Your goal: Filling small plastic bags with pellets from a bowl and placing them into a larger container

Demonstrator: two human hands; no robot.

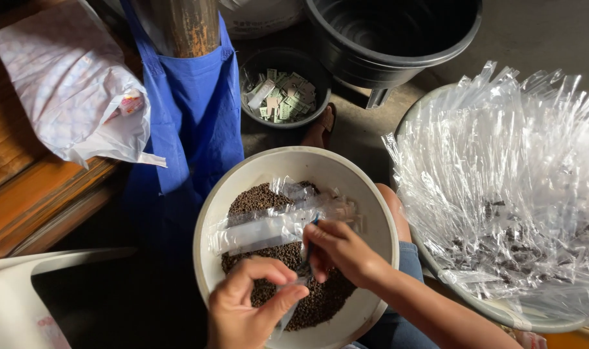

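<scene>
A white round bowl [365,194] rests on my lap, filled with small dark brown seeds or peppercorns [256,197]. Clear narrow plastic bags [268,229] lie across the pile. My left hand [249,307] pinches the mouth of one small clear bag between thumb and forefinger, low over the bowl. My right hand [340,249] is closed on a thin blue-handled scoop or spoon, its tip pointing down at the bag's opening.
A large basin [501,313] at the right is heaped with clear filled packets [501,187]. Behind are a black bucket [391,39], a small dark tub of paper labels [283,95], a blue apron [191,123] and a white plastic bag [74,90] on a wooden ledge.
</scene>
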